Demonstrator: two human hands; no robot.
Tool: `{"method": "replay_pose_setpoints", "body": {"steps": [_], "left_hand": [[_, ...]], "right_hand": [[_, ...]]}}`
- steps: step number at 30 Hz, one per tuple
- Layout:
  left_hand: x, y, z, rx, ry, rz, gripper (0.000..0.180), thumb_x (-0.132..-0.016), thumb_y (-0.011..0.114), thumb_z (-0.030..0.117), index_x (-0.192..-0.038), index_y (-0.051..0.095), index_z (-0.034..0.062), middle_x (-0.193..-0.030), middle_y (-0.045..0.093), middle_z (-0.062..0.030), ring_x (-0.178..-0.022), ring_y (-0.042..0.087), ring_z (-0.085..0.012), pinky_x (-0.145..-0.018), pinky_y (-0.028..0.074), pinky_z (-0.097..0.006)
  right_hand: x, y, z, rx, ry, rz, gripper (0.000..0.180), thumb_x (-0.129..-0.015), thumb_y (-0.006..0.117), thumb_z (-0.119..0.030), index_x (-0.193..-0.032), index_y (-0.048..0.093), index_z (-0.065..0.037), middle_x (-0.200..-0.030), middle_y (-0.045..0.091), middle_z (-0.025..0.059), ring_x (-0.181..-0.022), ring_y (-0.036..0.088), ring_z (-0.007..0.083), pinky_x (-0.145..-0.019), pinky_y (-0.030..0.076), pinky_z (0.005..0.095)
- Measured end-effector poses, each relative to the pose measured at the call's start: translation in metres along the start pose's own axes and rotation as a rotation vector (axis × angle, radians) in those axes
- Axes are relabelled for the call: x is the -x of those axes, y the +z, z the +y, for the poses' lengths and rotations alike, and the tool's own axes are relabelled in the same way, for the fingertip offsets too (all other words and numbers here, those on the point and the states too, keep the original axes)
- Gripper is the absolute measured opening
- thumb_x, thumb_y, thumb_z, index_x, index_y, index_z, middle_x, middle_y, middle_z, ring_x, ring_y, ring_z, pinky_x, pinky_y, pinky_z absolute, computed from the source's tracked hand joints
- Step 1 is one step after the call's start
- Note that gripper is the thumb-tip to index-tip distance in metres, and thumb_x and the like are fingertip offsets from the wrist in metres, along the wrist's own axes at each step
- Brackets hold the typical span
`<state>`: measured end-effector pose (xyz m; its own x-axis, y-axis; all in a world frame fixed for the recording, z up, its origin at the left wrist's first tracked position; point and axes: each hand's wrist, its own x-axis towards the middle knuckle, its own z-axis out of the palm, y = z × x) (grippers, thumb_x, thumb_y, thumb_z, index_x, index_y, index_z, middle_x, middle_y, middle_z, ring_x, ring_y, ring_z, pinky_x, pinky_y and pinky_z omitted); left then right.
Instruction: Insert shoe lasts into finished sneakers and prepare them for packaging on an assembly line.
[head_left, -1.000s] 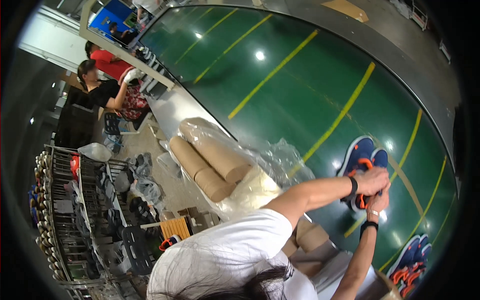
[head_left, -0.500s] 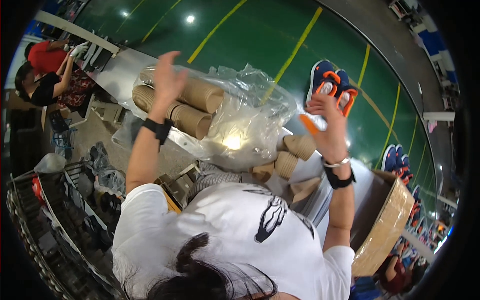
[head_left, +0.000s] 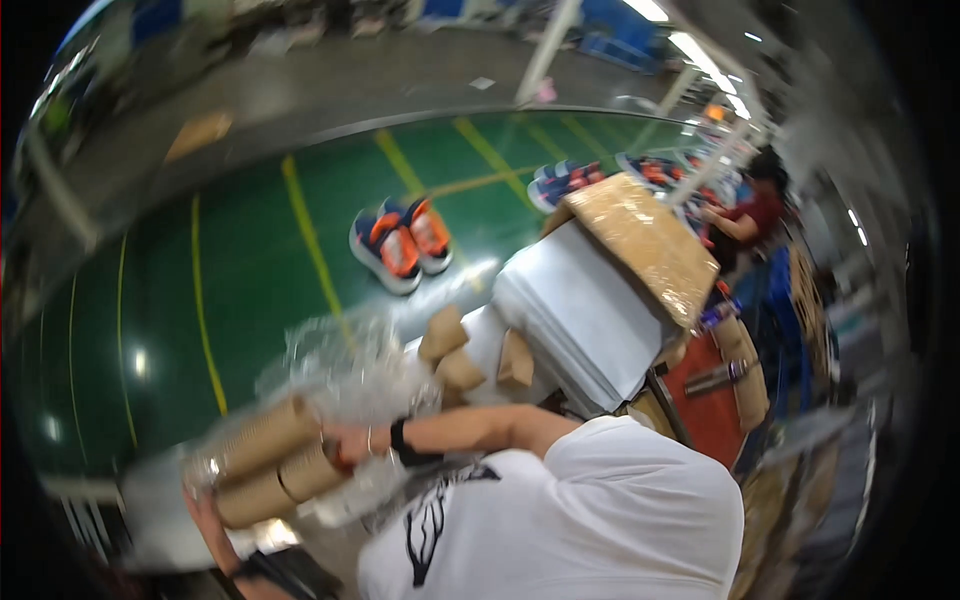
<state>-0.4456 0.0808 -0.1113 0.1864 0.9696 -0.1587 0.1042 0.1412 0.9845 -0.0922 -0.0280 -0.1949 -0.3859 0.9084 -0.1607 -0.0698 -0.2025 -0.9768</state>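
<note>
A bundle of cardboard tubes point(head_left: 265, 462) wrapped in clear plastic film point(head_left: 345, 375) is gripped at both ends. The right hand point(head_left: 345, 445) is closed on the near end of the tubes, its grip pressed into the film, with a black band worn on the wrist just behind it. The left hand point(head_left: 205, 510) is set under the far end of the bundle at the lower left; its fingers are mostly hidden by the tubes and blur, so how far its grip is closed cannot be told. The bundle is held tilted over the pale edge of the surface point(head_left: 150, 520), in front of a white shirt point(head_left: 590, 520).

Just beyond the film, several short cardboard pieces point(head_left: 460, 355) are seen beside a stack of white sheets point(head_left: 580, 320), which is topped by a brown cardboard board point(head_left: 640, 240). Further off, a pair of blue and orange shoes point(head_left: 400, 245) is laid on the green belt point(head_left: 240, 290) with yellow lines. Another person point(head_left: 745, 215) in red is seen at the far right.
</note>
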Motion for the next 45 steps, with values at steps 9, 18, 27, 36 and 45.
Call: {"method": "replay_pose_setpoints", "body": {"steps": [9, 18, 27, 36, 45], "left_hand": [[-0.002, 0.040, -0.014, -0.088, 0.036, -0.008, 0.024, -0.090, 0.049, 0.013, -0.106, 0.059, -0.0020, -0.096, 0.061, -0.0076, -0.086, 0.056, -0.0150, -0.077, 0.044, -0.028], [-0.019, 0.022, -0.088, -0.909, 0.168, 0.444, 0.023, -0.091, 0.048, 0.016, -0.077, 0.053, -0.0011, -0.067, 0.056, -0.0158, -0.060, 0.051, -0.0374, -0.057, 0.040, -0.045], [0.021, 0.100, 0.025, -0.129, 0.289, -0.014, 0.054, -0.081, 0.057, 0.006, -0.133, 0.042, -0.0003, -0.128, 0.050, -0.0144, -0.117, 0.047, -0.0241, -0.102, 0.032, -0.033], [0.033, 0.055, 0.038, -0.133, 0.459, -0.130, 0.051, -0.089, 0.047, 0.026, -0.136, 0.040, 0.0061, -0.137, 0.039, -0.0193, -0.123, 0.043, -0.0292, -0.101, 0.035, -0.041], [0.067, 0.156, 0.209, 0.026, 0.528, -0.171, 0.072, -0.075, 0.070, 0.035, -0.134, 0.042, 0.0041, -0.135, 0.045, -0.0160, -0.121, 0.044, -0.0373, -0.101, 0.033, -0.051]], "right_hand": [[0.039, -0.002, -0.052, 0.144, 0.390, 0.637, 0.027, -0.077, 0.065, -0.011, -0.101, 0.066, 0.000, -0.088, 0.069, 0.0086, -0.078, 0.064, 0.0188, -0.070, 0.051, 0.0342], [0.038, -0.020, -0.039, 0.001, 0.358, 0.605, 0.023, -0.081, 0.067, -0.011, -0.099, 0.066, 0.003, -0.088, 0.067, 0.0014, -0.076, 0.058, 0.0098, -0.066, 0.048, 0.0306], [0.055, -0.039, -0.033, -0.425, 0.246, 0.456, 0.025, -0.081, 0.056, -0.011, -0.102, 0.064, 0.001, -0.096, 0.068, 0.0128, -0.080, 0.066, 0.0225, -0.072, 0.054, 0.0365], [0.029, -0.016, -0.063, 0.449, 0.106, 0.688, 0.037, -0.054, 0.055, -0.012, -0.087, 0.062, 0.003, -0.076, 0.062, 0.0250, -0.073, 0.061, 0.0397, -0.065, 0.050, 0.0410], [0.151, -0.003, -0.208, 0.351, -0.170, 1.013, 0.037, -0.063, 0.063, -0.012, -0.099, 0.063, 0.000, -0.079, 0.062, 0.0233, -0.072, 0.064, 0.0315, -0.062, 0.049, 0.0360]]}}
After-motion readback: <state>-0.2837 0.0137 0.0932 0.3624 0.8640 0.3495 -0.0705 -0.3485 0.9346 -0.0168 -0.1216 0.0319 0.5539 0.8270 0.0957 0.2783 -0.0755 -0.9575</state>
